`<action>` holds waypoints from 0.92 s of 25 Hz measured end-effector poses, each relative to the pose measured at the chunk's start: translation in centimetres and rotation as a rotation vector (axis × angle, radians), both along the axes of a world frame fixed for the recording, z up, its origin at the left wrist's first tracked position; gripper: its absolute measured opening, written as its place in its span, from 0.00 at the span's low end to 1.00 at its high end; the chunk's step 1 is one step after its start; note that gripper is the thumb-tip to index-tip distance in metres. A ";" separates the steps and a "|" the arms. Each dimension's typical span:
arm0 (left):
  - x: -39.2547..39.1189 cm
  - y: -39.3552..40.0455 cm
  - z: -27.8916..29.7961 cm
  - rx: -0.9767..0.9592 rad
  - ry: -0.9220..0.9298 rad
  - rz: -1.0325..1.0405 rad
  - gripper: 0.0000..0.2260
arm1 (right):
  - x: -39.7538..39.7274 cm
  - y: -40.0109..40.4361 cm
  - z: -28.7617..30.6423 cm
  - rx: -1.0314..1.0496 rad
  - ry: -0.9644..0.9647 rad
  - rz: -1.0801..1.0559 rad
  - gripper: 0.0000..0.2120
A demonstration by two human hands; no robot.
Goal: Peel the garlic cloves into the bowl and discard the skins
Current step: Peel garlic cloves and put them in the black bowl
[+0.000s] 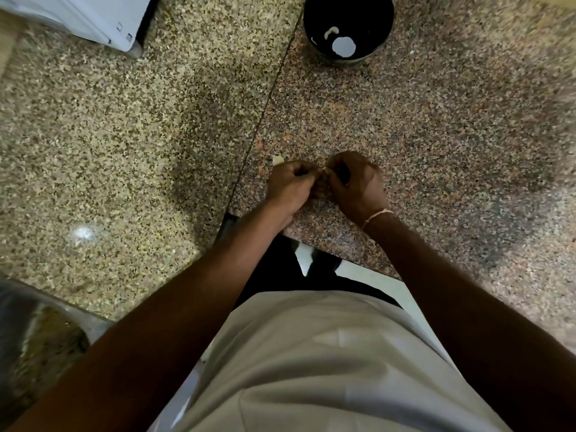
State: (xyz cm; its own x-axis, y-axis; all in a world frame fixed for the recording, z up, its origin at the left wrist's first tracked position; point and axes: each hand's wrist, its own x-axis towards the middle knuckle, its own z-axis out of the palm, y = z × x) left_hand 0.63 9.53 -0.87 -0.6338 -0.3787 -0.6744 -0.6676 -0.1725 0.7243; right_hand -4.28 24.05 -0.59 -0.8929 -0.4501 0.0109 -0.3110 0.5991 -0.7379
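My left hand (291, 183) and my right hand (355, 182) meet over the speckled granite counter (436, 135), fingers curled toward each other. Between the fingertips they pinch a small pale garlic clove (324, 172), mostly hidden by the fingers. A scrap of pale garlic skin (277, 159) lies on the counter just beyond my left hand. A black bowl (314, 14) stands at the far edge of the counter, with a peeled clove (331, 32) and a larger white piece inside it.
A white appliance (93, 17) sits at the far left. A seam (265, 107) runs between the two counter slabs. A shiny metal sink edge (31, 322) shows at the near left. The counter's front edge lies just under my wrists.
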 end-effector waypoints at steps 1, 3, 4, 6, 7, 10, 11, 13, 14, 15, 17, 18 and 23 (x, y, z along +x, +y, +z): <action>0.0 -0.4 0.3 0.016 0.018 -0.030 0.03 | 0.1 -0.1 0.2 -0.022 -0.011 0.000 0.03; 0.0 -1.0 1.0 0.026 0.057 -0.076 0.05 | 0.3 -0.2 0.7 -0.056 -0.046 -0.020 0.04; -0.1 -1.3 1.2 0.031 0.072 -0.095 0.06 | 0.3 -0.3 0.9 -0.074 -0.072 -0.043 0.04; 0.0 -2.0 1.8 0.045 0.094 -0.133 0.05 | 0.5 -0.6 1.2 -0.111 -0.118 -0.093 0.05; 0.0 -2.4 2.1 0.057 0.107 -0.153 0.05 | 0.6 -0.7 1.4 -0.128 -0.131 -0.113 0.05; 0.1 -3.1 2.7 0.104 0.158 -0.205 0.06 | 1.0 -0.8 1.9 -0.151 -0.142 -0.147 0.07; 0.1 -3.1 2.9 0.108 0.164 -0.222 0.06 | 1.2 -0.8 2.1 -0.156 -0.146 -0.153 0.08; 0.0 -3.3 3.1 0.108 0.160 -0.234 0.06 | 1.5 -0.8 2.2 -0.175 -0.161 -0.173 0.08; 0.0 -3.3 3.0 0.108 0.150 -0.240 0.05 | 1.6 -0.8 2.2 -0.192 -0.176 -0.194 0.08; -0.1 -3.3 3.0 0.115 0.138 -0.240 0.04 | 1.7 -0.8 2.2 -0.221 -0.207 -0.220 0.08; -0.2 -3.2 2.9 0.161 0.117 -0.219 0.03 | 1.9 -0.8 2.1 -0.314 -0.302 -0.270 0.07; -0.3 -3.2 3.0 0.184 0.108 -0.205 0.03 | 2.0 -0.9 2.1 -0.365 -0.347 -0.293 0.07; -0.4 -3.6 2.5 0.212 0.076 -0.151 0.04 | 2.4 -0.9 1.7 -0.530 -0.504 -0.414 0.06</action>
